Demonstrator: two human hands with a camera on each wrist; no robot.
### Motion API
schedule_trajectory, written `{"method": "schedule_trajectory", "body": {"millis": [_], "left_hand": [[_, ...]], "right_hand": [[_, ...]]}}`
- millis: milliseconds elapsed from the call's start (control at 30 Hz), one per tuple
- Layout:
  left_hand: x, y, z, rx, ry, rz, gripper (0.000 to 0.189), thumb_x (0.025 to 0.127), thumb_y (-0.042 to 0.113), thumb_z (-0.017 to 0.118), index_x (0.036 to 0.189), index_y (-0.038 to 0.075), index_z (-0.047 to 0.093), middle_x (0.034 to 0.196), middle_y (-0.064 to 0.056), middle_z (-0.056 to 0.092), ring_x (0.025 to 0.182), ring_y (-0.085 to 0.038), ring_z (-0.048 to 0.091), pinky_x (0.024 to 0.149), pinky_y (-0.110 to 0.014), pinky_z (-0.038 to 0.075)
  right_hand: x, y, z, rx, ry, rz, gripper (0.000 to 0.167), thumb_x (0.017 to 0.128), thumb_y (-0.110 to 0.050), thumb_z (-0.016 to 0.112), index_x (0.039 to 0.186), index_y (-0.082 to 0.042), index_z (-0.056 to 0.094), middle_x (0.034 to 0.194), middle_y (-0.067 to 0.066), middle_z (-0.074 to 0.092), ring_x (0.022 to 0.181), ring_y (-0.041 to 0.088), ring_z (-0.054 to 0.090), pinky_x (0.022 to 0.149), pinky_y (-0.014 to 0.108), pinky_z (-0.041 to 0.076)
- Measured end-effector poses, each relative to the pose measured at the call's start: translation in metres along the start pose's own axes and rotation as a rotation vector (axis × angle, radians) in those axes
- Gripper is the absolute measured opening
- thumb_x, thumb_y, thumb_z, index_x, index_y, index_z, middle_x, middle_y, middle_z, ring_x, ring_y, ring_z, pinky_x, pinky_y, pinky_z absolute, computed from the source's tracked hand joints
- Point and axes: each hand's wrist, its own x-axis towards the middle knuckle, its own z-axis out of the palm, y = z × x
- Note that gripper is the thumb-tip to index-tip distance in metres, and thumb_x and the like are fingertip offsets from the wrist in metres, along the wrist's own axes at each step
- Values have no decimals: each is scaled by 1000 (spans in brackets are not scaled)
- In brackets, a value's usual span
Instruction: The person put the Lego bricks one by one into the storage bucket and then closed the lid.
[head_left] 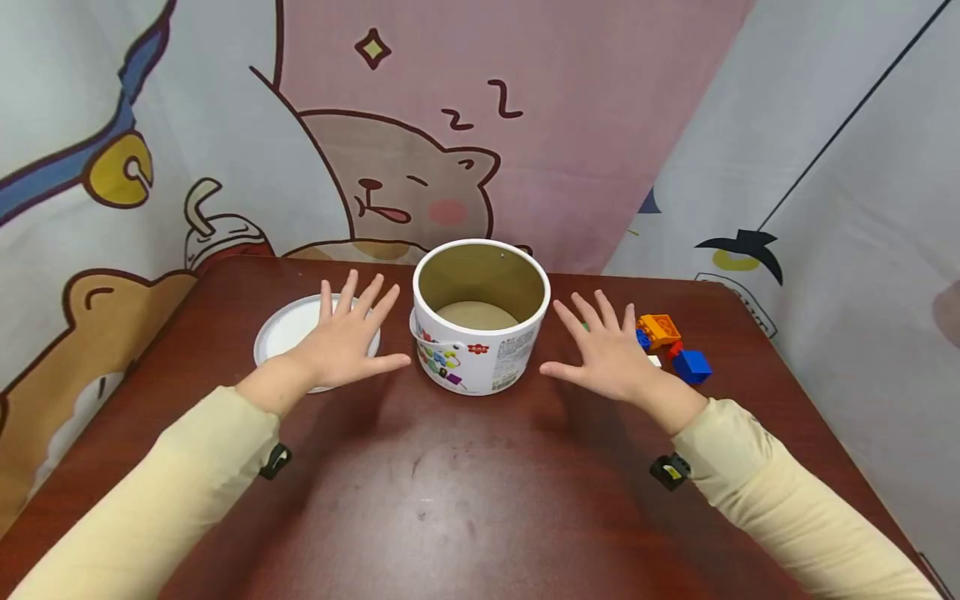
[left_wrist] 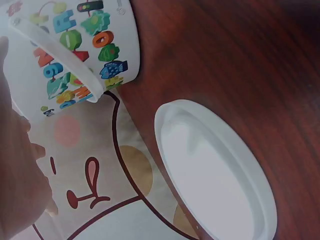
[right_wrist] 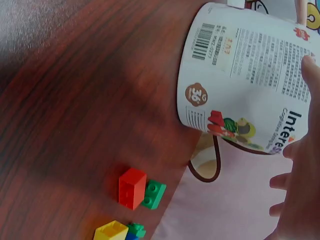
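Note:
A white round bucket (head_left: 476, 367) with coloured prints stands upright and uncovered at the table's far middle. Its inside shows only a bare bottom in the head view. My left hand (head_left: 341, 337) is spread to the left of it, partly covering the white lid (head_left: 285, 332). On the bucket's other side my right hand (head_left: 606, 354) is spread too, and it holds nothing. Toy bricks lie beyond and beside it, among them an orange brick (head_left: 658, 330) and a blue brick (head_left: 692, 367). The right wrist view shows a red brick (right_wrist: 132, 188), a green brick (right_wrist: 155, 194) and a yellow brick (right_wrist: 111, 230).
The dark red-brown table (head_left: 450, 492) runs up to a cartoon-printed curtain (head_left: 600, 125) behind and at both sides. A white handle (left_wrist: 60, 55) hangs down the bucket's side in the left wrist view.

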Motion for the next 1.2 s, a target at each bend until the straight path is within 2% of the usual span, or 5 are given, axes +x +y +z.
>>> {"method": "schedule_trajectory", "body": {"millis": [267, 533, 700, 933, 1200], "left_hand": [[19, -2, -12, -200, 76, -27, 93, 85, 53, 57, 151, 9, 8, 153, -21, 17, 142, -42, 5, 109, -67, -3], [42, 0, -21, -696, 103, -114, 93, 88, 40, 60, 151, 11, -3, 152, -21, 18, 140, -37, 17, 112, -55, 21], [50, 2, -24, -976, 88, -189, 89, 90, 28, 57, 151, 13, -6, 154, -18, 17, 140, -34, 22, 113, -49, 25], [59, 9, -20, -1144, 60, -240, 88, 90, 25, 58, 151, 15, -5, 154, -17, 17, 141, -31, 24, 115, -44, 23], [67, 9, -7, -1235, 56, -236, 86, 89, 17, 59, 151, 10, 0, 154, -19, 18, 139, -32, 28, 115, -42, 23]], "right_hand": [[-5, 20, -7, 34, 6, 16, 94, 80, -67, 54, 150, -15, 19, 154, 19, 18, 141, 45, 7, 105, 72, 3], [-19, 47, -18, 129, -19, 52, 99, 78, -59, 63, 150, -12, 14, 152, 22, 19, 137, 46, 14, 105, 68, 14], [-24, 67, -23, 225, -68, 87, 99, 78, -48, 69, 150, -11, 13, 150, 25, 21, 133, 48, 18, 101, 70, 20], [-33, 100, -20, 361, -67, 200, 97, 80, -39, 71, 150, -5, 12, 148, 30, 20, 131, 50, 18, 101, 70, 23], [-45, 138, -2, 358, -84, 349, 103, 78, -47, 70, 149, -2, 10, 147, 35, 13, 127, 55, 15, 96, 72, 26]]}}
